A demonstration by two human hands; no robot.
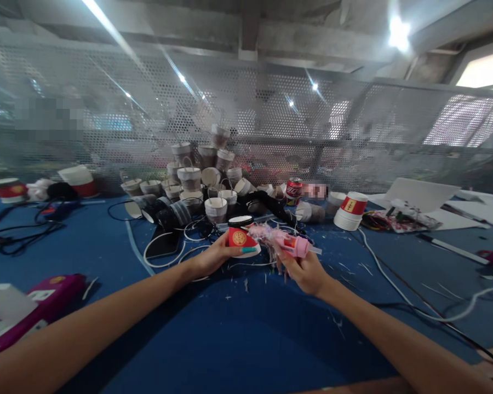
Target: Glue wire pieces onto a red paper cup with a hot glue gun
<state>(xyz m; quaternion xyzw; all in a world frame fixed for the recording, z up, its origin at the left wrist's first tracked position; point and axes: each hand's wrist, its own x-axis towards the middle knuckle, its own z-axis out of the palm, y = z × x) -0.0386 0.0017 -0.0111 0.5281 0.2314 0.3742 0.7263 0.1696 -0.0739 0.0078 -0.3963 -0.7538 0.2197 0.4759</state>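
Wrapped round a red paper cup (239, 239) with a gold emblem, my left hand (213, 256) keeps it slightly tilted above the blue table. The cup has a dark band below its white top. My right hand (306, 271) grips a pink hot glue gun (290, 243), with a pale glue stick poking out of its back end. Stringy, fuzzy glue residue covers the front of the gun, which points left at the cup's side. Whether the nozzle touches the cup is hard to tell.
Behind my hands stands a pile of wrapped cups (189, 178) with cord loops. A red soda can (294, 190) and stacked red-and-white cups (351, 210) stand to its right. A phone (162, 244), a purple device (45, 301), and a white cable (388, 279) lie on the blue table (238, 334).
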